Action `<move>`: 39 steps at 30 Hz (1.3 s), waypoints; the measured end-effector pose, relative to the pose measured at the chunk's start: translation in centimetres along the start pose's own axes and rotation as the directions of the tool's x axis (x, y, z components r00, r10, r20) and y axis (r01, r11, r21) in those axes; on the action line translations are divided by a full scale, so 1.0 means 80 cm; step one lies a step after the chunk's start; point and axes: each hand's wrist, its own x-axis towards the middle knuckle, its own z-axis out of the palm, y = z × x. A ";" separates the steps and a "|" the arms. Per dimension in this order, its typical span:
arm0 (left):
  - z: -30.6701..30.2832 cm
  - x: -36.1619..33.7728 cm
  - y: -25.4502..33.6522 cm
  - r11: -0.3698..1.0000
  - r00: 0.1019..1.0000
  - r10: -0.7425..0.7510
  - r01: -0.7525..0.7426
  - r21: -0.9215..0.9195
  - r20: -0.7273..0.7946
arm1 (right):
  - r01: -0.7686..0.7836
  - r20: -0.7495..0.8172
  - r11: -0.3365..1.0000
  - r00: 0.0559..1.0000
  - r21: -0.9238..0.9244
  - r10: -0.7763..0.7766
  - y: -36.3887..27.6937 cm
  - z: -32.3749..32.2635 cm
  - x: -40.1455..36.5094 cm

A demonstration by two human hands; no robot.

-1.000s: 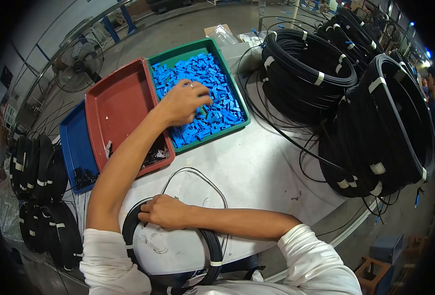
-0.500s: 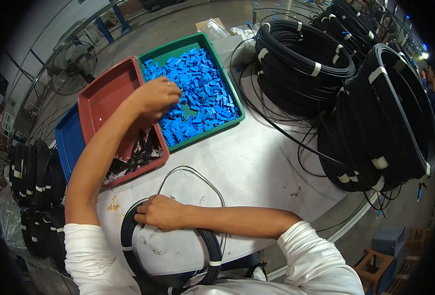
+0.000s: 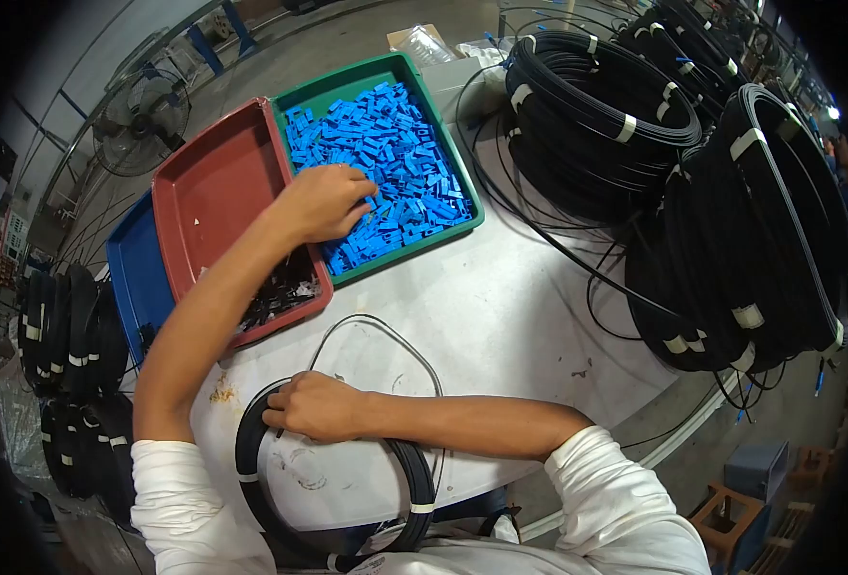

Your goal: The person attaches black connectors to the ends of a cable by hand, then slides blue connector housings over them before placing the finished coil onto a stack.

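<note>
My left hand point(image 3: 333, 203) reaches over the green tray point(image 3: 475, 213), fingers bent and pinched at the heap of small blue connector housings point(image 3: 395, 144). A blue housing shows at the fingertips; part of the grip is hidden. Closer to my body, my right hand point(image 3: 316, 407) is closed on the upper left of a coil of black cable point(image 3: 414, 479) bound with white tape bands. A short dark cable end pokes out below those fingers. One loose loop of the cable point(image 3: 414, 356) arches across the white table point(image 3: 510, 326) beyond the hand.
Touching the green tray is a red tray point(image 3: 213, 182) with dark scraps at its near end, partly under my left forearm. A blue tray point(image 3: 136, 259) lies farther left. Big cable coils point(image 3: 587, 134) are stacked at right, more point(image 3: 69, 326) at left. A fan point(image 3: 141, 120) stands behind.
My left hand has moved right and slightly nearer, farther over the blue housings. The right hand stays on the coil. The whole view has shifted slightly.
</note>
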 end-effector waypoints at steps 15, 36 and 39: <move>-0.006 0.025 -0.007 0.959 0.928 -0.223 0.154 -0.237 -0.299 | 0.041 0.091 0.998 0.995 -0.045 -0.037 -0.002 -0.012 0.001; 0.037 -0.379 0.172 -0.087 0.434 -0.899 -0.282 -0.956 -0.046 | -0.505 0.069 0.802 0.857 0.320 0.511 -0.010 -0.031 0.028; 0.049 -0.383 0.164 -0.073 0.428 -0.899 -0.365 -0.928 -0.097 | -0.521 0.075 0.829 0.852 0.203 0.517 -0.033 -0.043 0.035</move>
